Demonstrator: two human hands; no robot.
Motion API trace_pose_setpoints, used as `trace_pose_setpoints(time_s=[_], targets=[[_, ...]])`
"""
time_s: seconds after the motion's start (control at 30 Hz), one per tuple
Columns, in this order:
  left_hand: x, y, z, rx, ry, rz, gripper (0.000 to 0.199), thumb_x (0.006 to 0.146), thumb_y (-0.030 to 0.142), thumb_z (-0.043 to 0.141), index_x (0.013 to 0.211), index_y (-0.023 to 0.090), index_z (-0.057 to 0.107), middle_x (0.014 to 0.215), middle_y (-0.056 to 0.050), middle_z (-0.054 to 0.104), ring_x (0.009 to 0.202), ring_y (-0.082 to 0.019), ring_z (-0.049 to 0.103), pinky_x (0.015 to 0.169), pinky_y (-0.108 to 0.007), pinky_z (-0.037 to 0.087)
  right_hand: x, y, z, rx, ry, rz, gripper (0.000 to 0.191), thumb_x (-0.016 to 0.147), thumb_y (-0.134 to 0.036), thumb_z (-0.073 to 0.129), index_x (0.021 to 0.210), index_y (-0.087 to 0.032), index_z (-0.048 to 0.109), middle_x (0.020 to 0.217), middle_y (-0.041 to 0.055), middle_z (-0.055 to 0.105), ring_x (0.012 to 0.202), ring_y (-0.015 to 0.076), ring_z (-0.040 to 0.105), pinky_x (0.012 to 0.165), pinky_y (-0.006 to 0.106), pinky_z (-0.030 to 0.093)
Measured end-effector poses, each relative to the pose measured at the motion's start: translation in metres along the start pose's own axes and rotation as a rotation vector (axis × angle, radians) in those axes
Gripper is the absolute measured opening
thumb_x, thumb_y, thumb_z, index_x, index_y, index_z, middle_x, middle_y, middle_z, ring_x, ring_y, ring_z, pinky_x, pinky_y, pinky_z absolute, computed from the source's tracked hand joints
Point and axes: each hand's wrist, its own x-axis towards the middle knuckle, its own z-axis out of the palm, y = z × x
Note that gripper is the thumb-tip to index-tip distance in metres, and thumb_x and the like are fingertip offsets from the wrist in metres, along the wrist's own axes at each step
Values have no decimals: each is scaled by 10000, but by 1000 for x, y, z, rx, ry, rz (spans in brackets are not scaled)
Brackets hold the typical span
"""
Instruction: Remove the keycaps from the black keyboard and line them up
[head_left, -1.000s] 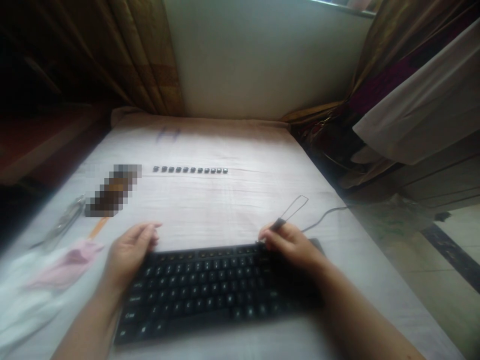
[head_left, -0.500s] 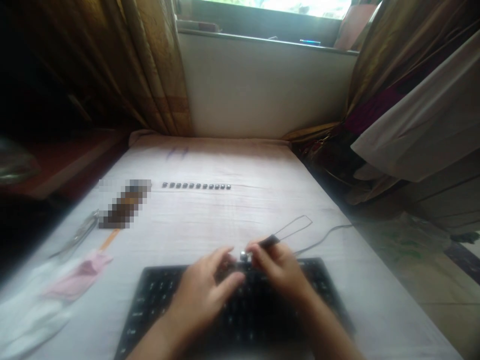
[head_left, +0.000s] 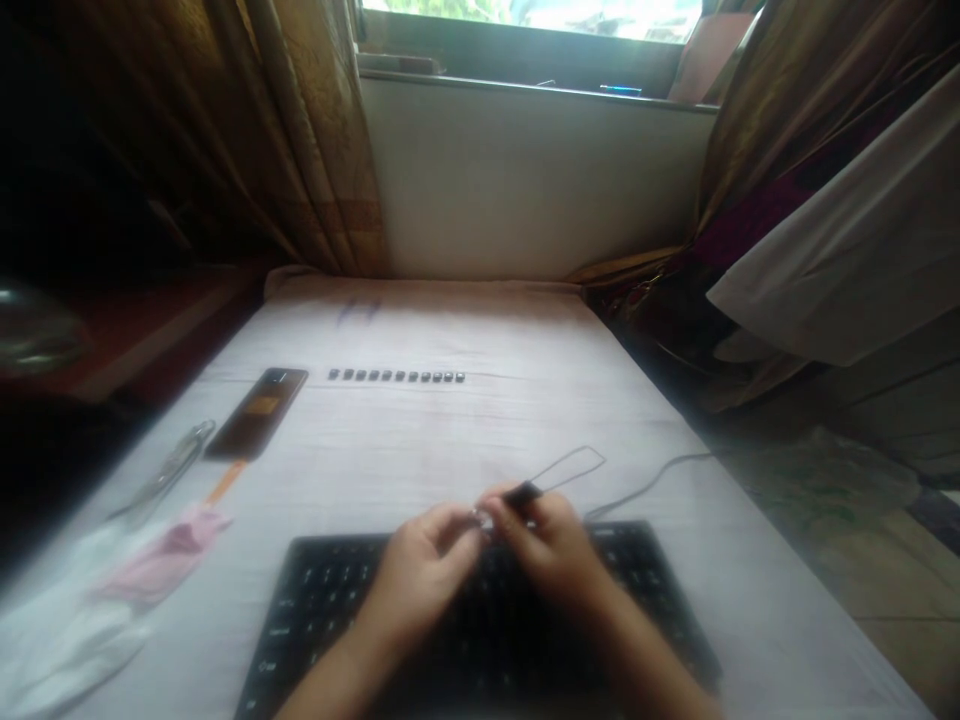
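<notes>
My right hand (head_left: 551,535) is closed round the black middle of a wire keycap puller (head_left: 523,493). One wire loop of it sticks out up and to the right. At the puller's other end, a small keycap (head_left: 478,517) shows only as a bright bit between the fingertips. My left hand (head_left: 427,555) is closed, thumb and fingers pinching at that keycap, close against the right fingertips. Both hands are above the top rows of a black keyboard (head_left: 322,575), whose middle they partly cover. Farther off, several loose dark keycaps (head_left: 400,376) lie in a straight row.
A white sheet (head_left: 525,420) covers the surface. At left lie a brown phone (head_left: 259,412), a shiny metal tool (head_left: 176,460), an orange stick (head_left: 225,482) and a pink cloth (head_left: 169,555). The keyboard's cable (head_left: 652,475) runs off right. Curtains flank the window.
My left hand has moved in to the right, its fingers closing at the keycap on the puller's end. My right hand and the puller have shifted slightly left.
</notes>
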Motion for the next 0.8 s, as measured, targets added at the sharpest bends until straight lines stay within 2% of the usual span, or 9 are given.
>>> trace_pose_setpoints(time_s=[0.07,0.13,0.2,0.27,0.33,0.43,0.6,0.8], targets=[[0,2,-1,-41,10,-88,278,838,399,634,1000,188,713,923,-58,756,815,-191,682,719,-276,517,3,2,-3,-117,38,6,279,942,-315,487,876,-149,702,667,43,717,589,159,679,583,237,520],[1,4,-4,-91,36,-183,348,795,426,664,1032,173,702,898,-72,756,689,-158,650,576,-239,478,11,4,-7,-347,16,57,267,947,-294,478,931,-151,702,728,59,734,661,179,701,640,256,527],[2,4,-8,-145,85,-247,442,753,466,695,1074,161,691,885,-88,751,599,-129,598,466,-205,397,21,4,-13,-704,-117,178,254,960,-257,463,977,-161,697,866,92,754,796,213,720,714,288,527],[4,3,-13,-185,132,-264,525,724,505,716,1115,157,679,828,-88,740,553,-113,556,419,-188,332,33,3,-17,-1026,-288,318,236,956,-214,470,976,-164,700,954,129,755,866,252,722,721,318,521],[5,1,-17,-210,155,-258,563,714,528,722,1135,158,673,745,-69,717,529,-108,533,413,-183,315,44,2,-18,-1170,-394,403,198,914,-148,518,942,-157,713,934,155,759,847,272,728,682,321,515],[5,0,-21,-230,168,-246,566,700,528,736,1123,155,681,702,-61,702,536,-113,541,412,-179,318,53,1,-16,-1199,-448,420,183,845,-72,574,888,-150,734,889,171,764,825,278,733,655,310,507],[5,4,-23,-260,187,-252,576,666,514,772,1101,144,695,738,-85,725,615,-142,603,406,-165,328,57,-1,-10,-1215,-523,402,190,852,-102,576,879,-165,753,887,161,771,832,271,736,662,308,508],[5,4,-27,-282,200,-247,523,694,458,764,1112,151,697,999,-146,752,707,-166,660,410,-164,356,53,-8,-13,-1218,-537,389,215,883,-110,527,918,-157,734,874,144,765,786,259,730,632,299,502]])
